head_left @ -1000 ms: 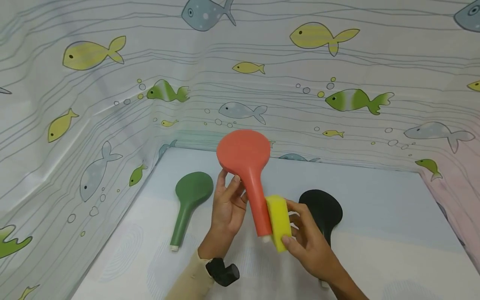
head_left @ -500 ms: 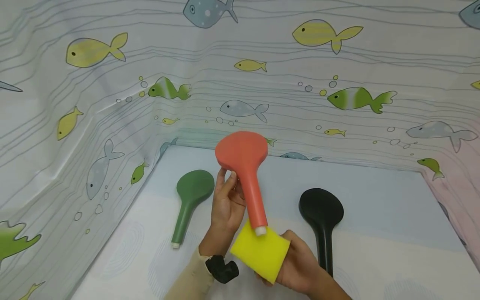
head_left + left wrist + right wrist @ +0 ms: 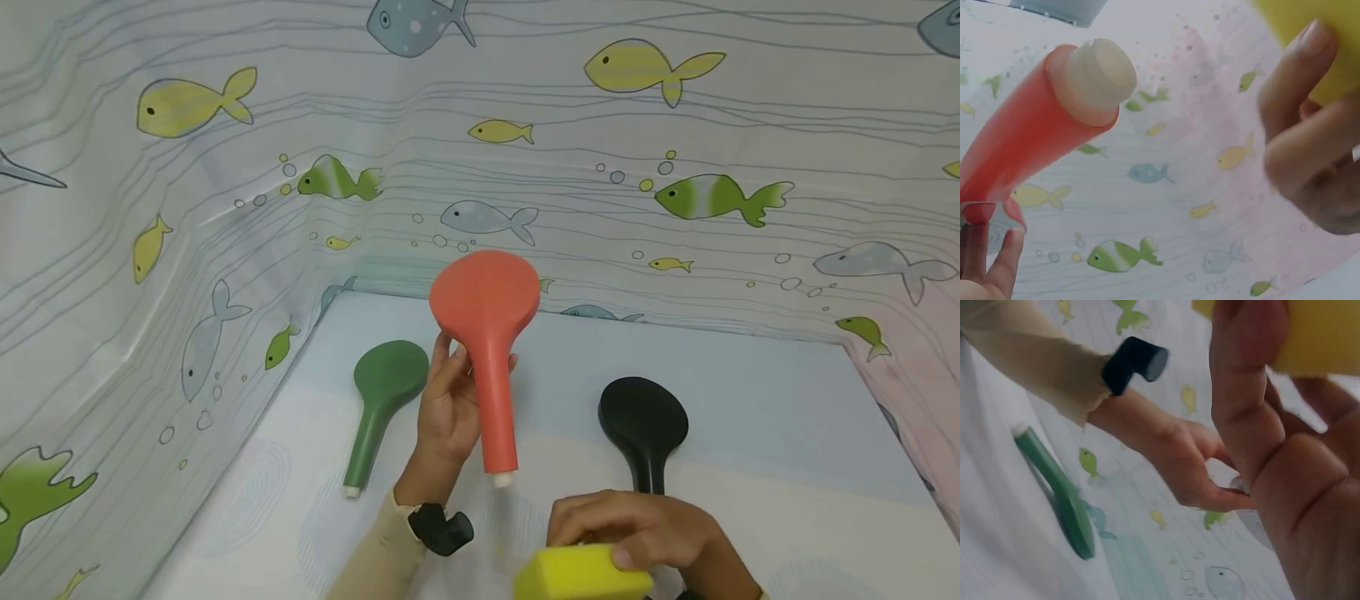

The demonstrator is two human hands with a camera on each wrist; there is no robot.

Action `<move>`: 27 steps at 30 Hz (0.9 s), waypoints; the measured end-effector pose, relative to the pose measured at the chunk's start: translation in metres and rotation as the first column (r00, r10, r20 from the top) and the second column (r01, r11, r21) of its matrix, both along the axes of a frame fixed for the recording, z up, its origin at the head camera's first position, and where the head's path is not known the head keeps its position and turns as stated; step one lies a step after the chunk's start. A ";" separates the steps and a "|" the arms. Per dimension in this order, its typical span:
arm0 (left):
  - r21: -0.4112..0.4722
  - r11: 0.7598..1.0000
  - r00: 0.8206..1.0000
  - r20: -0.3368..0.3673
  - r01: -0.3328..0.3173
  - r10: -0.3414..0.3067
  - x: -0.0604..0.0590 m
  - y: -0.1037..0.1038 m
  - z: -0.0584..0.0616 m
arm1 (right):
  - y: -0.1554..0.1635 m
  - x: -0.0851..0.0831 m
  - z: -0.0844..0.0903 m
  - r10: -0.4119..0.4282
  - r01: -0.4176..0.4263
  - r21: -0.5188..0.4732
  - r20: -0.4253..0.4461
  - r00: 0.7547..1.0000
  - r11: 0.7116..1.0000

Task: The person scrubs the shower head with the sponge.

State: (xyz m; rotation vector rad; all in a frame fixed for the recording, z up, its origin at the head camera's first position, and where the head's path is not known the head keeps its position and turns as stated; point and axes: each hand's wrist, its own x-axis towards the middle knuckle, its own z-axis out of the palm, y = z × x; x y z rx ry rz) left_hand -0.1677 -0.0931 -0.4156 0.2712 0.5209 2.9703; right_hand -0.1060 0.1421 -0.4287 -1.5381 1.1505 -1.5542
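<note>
Two hands were engaged mid-wipe: the orange shower head (image 3: 485,333) was gripped by the left hand (image 3: 448,417), the yellow sponge (image 3: 581,577) by the right hand (image 3: 637,529) below it, with re-contact judged necessary.

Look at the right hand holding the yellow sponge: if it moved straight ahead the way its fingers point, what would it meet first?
The right hand points left with the yellow sponge; probably the left wrist comes first, though depth is unclear.

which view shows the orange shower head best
The head view: the whole orange shower head shows, round face up, handle held by the left hand. The left wrist view shows only its handle and white end. The right wrist view shows none of it clearly.
</note>
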 end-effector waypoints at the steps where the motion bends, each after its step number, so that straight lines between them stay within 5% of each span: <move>1: 0.016 1.000 1.000 -0.020 0.014 -0.013 -0.001 0.000 0.000 | 0.003 -0.001 0.003 0.023 -0.024 -0.021 -0.054 0.998 0.999; 7: 0.026 0.997 0.993 -0.094 0.076 -0.073 -0.005 0.001 -0.001 | 0.014 -0.004 0.016 0.029 -0.039 -0.103 -0.095 0.995 0.994; 21: -0.126 0.987 0.991 -0.074 0.099 -0.109 -0.021 0.002 -0.004 | 0.021 -0.011 0.025 -0.039 0.021 -0.191 -0.090 0.995 0.981; 27: -0.212 0.973 0.995 -0.014 0.090 -0.095 -0.018 -0.009 -0.015 | 0.026 -0.012 0.025 -0.096 0.074 -0.230 -0.085 0.992 0.970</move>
